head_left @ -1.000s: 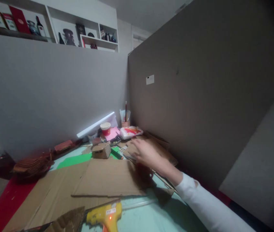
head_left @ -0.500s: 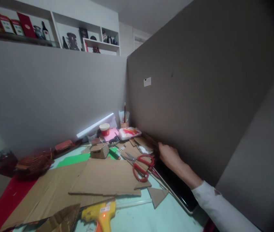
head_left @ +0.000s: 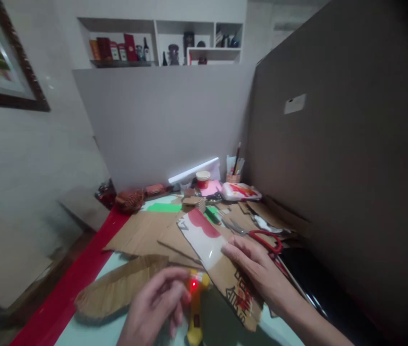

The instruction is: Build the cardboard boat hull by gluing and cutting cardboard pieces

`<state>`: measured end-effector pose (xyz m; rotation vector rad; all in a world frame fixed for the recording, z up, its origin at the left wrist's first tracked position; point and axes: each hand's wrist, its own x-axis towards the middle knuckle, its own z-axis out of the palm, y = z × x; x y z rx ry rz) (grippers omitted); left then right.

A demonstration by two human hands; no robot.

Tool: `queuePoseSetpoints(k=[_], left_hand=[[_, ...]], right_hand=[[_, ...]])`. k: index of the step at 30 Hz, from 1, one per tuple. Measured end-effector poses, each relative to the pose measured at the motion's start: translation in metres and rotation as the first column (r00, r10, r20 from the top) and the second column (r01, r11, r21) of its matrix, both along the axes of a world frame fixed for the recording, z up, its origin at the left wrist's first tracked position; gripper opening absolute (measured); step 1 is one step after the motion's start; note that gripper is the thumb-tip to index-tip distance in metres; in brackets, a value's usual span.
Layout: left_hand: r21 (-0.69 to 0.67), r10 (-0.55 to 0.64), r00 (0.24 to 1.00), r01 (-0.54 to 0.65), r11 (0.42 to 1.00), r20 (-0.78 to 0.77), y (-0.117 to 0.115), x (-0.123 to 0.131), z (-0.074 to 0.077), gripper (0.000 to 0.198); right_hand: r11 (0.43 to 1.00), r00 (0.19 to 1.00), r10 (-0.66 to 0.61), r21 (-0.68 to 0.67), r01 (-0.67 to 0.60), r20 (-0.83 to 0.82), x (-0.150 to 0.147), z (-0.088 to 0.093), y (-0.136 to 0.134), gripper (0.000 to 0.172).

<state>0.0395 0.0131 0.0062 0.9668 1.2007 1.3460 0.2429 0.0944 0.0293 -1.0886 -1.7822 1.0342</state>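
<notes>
My right hand grips a strip of printed cardboard by its right edge, thumb on top. White and red print covers its far end, and dark and red characters mark its near end. Close to the lower edge of the view, my left hand is slightly blurred, its fingers loosely bent and apart with nothing in them. Just right of it lies a yellow glue gun with a red light lit; whether the fingertips touch it I cannot tell. To the left is a boat-shaped cardboard piece.
Red-handled scissors lie beyond my right hand, near a black glossy object. Flat cardboard sheets, a paper cup, a pen holder and a white-and-red packet stand farther back. Grey partitions enclose the table.
My right hand has come back from the cardboard by the right partition and now holds the printed strip over the table. My left hand has entered. The view has swung left.
</notes>
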Motion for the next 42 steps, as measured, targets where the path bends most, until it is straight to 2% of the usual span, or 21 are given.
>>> queuePoseSetpoints(k=[3,6,9,13,16,18,20,22,25,27,29,30,31,32,33,34,35,36,39,42], left_hand=[[0.007,0.005,0.998,-0.006,1.0,0.063,0.012,0.009,-0.011,0.037],[-0.024,0.043,0.995,-0.041,0.999,0.09,0.014,0.015,-0.019,0.021],[-0.031,0.043,0.991,-0.039,0.999,0.131,0.012,0.014,-0.021,0.017],[0.016,-0.081,0.988,0.08,0.997,0.129,0.01,0.013,-0.02,0.018],[-0.044,-0.209,0.977,0.211,0.976,0.052,0.01,0.016,-0.024,0.021],[-0.106,-0.25,0.968,0.252,0.962,0.034,0.011,0.018,-0.029,0.023],[-0.106,-0.202,0.977,0.208,0.972,0.061,0.012,0.019,-0.033,0.028],[-0.062,-0.107,0.988,0.114,0.992,0.109,0.012,0.016,-0.035,0.03],[-0.028,0.017,0.99,-0.013,1.0,0.137,0.005,0.003,-0.032,0.025],[-0.027,0.132,0.981,-0.13,0.991,0.139,-0.006,-0.013,-0.028,0.028],[-0.013,0.29,0.942,-0.292,0.956,0.167,-0.021,-0.032,-0.022,0.041],[-0.032,0.393,0.895,-0.396,0.918,0.211,-0.028,-0.041,-0.019,0.041],[-0.054,0.448,0.858,-0.45,0.892,0.25,-0.035,-0.051,-0.017,0.039],[-0.04,0.454,0.847,-0.462,0.886,0.277,-0.041,-0.06,-0.015,0.04],[-0.035,0.453,0.848,-0.462,0.886,0.274,-0.046,-0.069,-0.014,0.042],[-0.035,0.459,0.856,-0.465,0.885,0.237,-0.049,-0.077,-0.014,0.042],[-0.04,0.465,0.867,-0.466,0.884,0.18,-0.051,-0.085,-0.015,0.044],[-0.044,0.484,0.868,-0.482,0.875,0.108,-0.051,-0.093,-0.017,0.045],[0.022,0.573,0.811,-0.574,0.818,-0.117,-0.045,-0.117,-0.024,0.043],[0.14,0.61,0.693,-0.609,0.78,-0.385,-0.035,-0.132,-0.03,0.039]], right_hand=[[0.997,0.997,0.082,-0.009,-0.082,-0.012,-0.023,-0.009,-0.002,0.043],[0.989,0.989,0.145,0.02,-0.144,-0.005,-0.034,-0.021,-0.002,0.041],[0.991,0.994,0.112,0.071,-0.113,0.016,-0.031,-0.035,0.001,0.038],[0.996,0.999,-0.035,0.079,0.033,0.024,-0.024,-0.048,0.009,0.038],[0.998,0.999,0.037,0.048,-0.038,0.015,-0.023,-0.049,0.007,0.038],[0.994,0.995,0.096,0.041,-0.097,0.025,-0.024,-0.048,0.002,0.039],[0.991,0.989,0.13,0.017,-0.132,0.076,-0.025,-0.047,-0.003,0.045],[0.99,0.979,0.139,0.011,-0.142,0.151,-0.024,-0.048,-0.006,0.051],[0.965,0.959,0.159,0.167,-0.201,0.234,-0.023,-0.05,-0.003,0.039],[0.872,0.932,0.203,0.377,-0.311,0.299,-0.026,-0.05,0.002,0.035],[0.693,0.901,0.17,0.602,-0.397,0.398,-0.033,-0.049,0.008,0.045],[0.585,0.891,0.111,0.696,-0.417,0.44,-0.038,-0.048,0.01,0.048],[0.486,0.88,0.042,0.76,-0.433,0.474,-0.045,-0.048,0.012,0.049],[0.401,0.869,-0.017,0.799,-0.448,0.495,-0.053,-0.048,0.012,0.048],[0.336,0.86,-0.054,0.82,-0.463,0.508,-0.061,-0.047,0.012,0.046],[0.298,0.856,-0.065,0.828,-0.474,0.513,-0.07,-0.046,0.012,0.044],[0.291,0.855,-0.051,0.826,-0.482,0.517,-0.079,-0.044,0.01,0.044],[0.307,0.853,-0.012,0.814,-0.493,0.522,-0.087,-0.043,0.008,0.045],[0.454,0.851,0.16,0.728,-0.513,0.5,-0.104,-0.038,0.002,0.049],[0.588,0.881,0.261,0.659,-0.469,0.394,-0.111,-0.039,0.002,0.039]])
